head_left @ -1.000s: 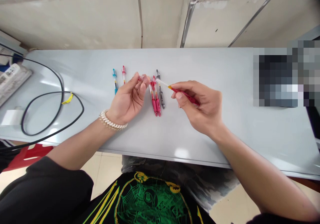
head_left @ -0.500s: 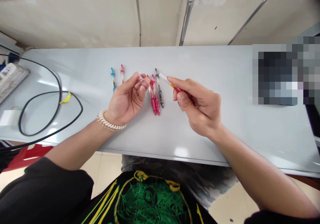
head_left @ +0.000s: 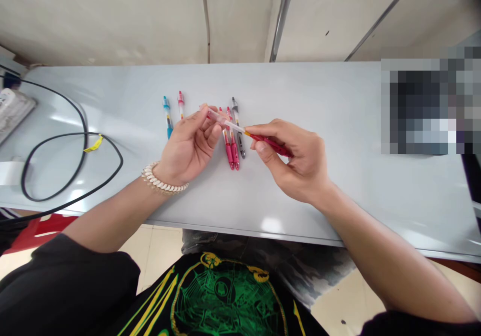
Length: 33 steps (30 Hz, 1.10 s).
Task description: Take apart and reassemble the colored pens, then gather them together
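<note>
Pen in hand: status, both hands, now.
Left hand pinching clear pen barrel. Right hand gripping red pen front, pale shaft reaching the barrel. Grey pen and pink pens lying beneath, not blocking.

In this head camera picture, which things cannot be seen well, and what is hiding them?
All in the head view:
The pixelated object at the table's right end: blurred, so its kind cannot be told.
The power strip: cut off by the left picture edge.
The red pen barrel: its rear end is hidden by the right hand.
The clear pen part: its far tip is hidden by the fingers of the left hand.
</note>
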Tool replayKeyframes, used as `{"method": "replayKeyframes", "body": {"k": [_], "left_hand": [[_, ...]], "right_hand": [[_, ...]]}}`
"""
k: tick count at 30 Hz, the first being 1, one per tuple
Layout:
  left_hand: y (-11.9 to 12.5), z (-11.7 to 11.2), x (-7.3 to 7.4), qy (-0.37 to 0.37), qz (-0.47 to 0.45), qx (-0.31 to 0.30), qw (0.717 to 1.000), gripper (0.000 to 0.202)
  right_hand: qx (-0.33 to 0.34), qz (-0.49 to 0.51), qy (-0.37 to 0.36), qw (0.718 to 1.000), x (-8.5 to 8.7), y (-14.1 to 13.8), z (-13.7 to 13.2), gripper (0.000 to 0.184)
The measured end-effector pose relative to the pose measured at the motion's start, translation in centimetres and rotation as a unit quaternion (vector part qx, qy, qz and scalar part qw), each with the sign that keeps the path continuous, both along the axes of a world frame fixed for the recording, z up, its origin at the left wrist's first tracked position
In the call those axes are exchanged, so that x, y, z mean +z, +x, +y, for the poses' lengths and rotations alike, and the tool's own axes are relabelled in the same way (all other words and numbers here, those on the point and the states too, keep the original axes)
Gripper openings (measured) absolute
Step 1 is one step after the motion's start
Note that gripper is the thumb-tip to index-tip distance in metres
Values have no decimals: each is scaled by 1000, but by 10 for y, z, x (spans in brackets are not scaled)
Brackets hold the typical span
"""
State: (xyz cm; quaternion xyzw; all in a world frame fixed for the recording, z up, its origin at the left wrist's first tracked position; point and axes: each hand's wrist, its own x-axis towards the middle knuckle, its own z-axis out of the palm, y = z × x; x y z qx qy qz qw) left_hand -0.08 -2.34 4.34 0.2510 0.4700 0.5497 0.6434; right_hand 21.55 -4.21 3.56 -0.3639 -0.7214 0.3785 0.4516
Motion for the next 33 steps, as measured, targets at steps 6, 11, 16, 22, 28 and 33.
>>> {"method": "replayKeyframes", "body": {"k": [6, 11, 16, 22, 28, 33], "left_hand": [[4, -3, 4, 23, -1, 1, 1000, 23], [4, -4, 4, 55, -17, 13, 998, 32], [3, -4, 2, 67, 2, 17, 998, 34], [5, -4, 3, 76, 16, 24, 997, 34], [5, -4, 2, 68, 29, 30, 997, 28], [3, -5, 0, 78, 34, 26, 996, 25]], "right_hand": [[10, -8, 34, 999, -1, -1, 1, 24], [-6, -11, 76, 997, -4, -2, 2, 22], [-3, -20, 100, 995, -5, -2, 4, 24], [25, -27, 110, 993, -8, -1, 6, 31], [14, -22, 88, 996, -7, -1, 5, 26], [24, -4, 43, 999, -5, -1, 3, 23]]}}
